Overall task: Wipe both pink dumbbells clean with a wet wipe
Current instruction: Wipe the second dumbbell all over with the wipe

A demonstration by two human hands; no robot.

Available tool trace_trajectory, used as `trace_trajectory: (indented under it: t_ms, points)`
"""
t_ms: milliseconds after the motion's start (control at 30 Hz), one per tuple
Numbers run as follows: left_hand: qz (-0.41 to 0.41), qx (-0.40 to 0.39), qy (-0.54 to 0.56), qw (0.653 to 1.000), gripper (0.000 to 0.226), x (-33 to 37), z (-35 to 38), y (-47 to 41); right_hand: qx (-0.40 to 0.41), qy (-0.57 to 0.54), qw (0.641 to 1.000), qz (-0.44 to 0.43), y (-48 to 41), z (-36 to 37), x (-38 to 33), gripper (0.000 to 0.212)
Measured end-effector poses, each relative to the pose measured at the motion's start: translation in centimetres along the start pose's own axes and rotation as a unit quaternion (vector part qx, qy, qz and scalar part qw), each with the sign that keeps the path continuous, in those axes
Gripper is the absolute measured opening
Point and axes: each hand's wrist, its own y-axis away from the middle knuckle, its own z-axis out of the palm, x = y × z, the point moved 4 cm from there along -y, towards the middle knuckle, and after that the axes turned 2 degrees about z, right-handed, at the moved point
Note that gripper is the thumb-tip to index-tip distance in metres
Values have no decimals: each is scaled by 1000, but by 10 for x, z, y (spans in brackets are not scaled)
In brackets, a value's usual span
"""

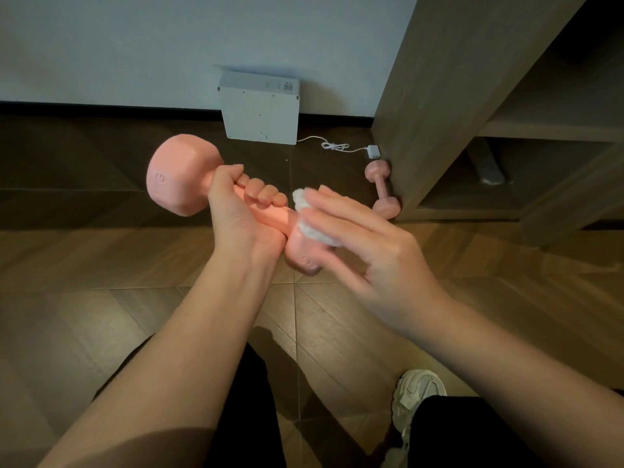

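Observation:
My left hand grips the handle of a pink dumbbell, which I hold in the air above the floor, its far head up and to the left. My right hand presses a crumpled white wet wipe with straight fingers against the dumbbell's near head, which it mostly covers. A second pink dumbbell lies on the floor farther off, against the base of a wooden shelf unit.
A white box leans on the wall, with a white cable and plug trailing right. The wooden shelf unit fills the right side. My black trousers and white shoe are on the wooden floor below.

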Motion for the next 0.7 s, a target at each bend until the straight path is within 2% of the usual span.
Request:
trace_trajectory:
  t_ms: [67,100,200,300,367,433,500,567,633,700]
  points:
    - [-3,24,-9,1000,28,-2,-2,0,-67,49,996,35,0,6,6,75]
    - [-5,31,-16,999,26,-3,-3,0,-74,61,994,45,0,6,9,80]
    - [-7,19,-28,999,23,-6,-2,0,-47,40,997,51,-1,0,12,79]
    - [-29,-69,16,997,20,-7,6,1,-17,-87,988,127,-5,-13,21,76]
    - [-54,-136,48,988,18,-7,14,4,-21,-193,963,187,-7,-17,26,71]
    - [-40,-162,27,986,23,-4,16,5,-35,-249,946,205,-6,-16,27,66]
    - [-7,-149,-17,989,31,-2,15,4,-34,-256,945,202,-1,-12,25,64]
    - [9,-123,-31,992,35,1,11,3,7,-214,961,177,1,-11,18,59]
    - [10,-106,-25,994,37,3,9,1,58,-145,982,104,3,-13,8,47]
    - [3,-108,-43,993,37,3,9,1,65,-98,992,55,5,-14,5,41]
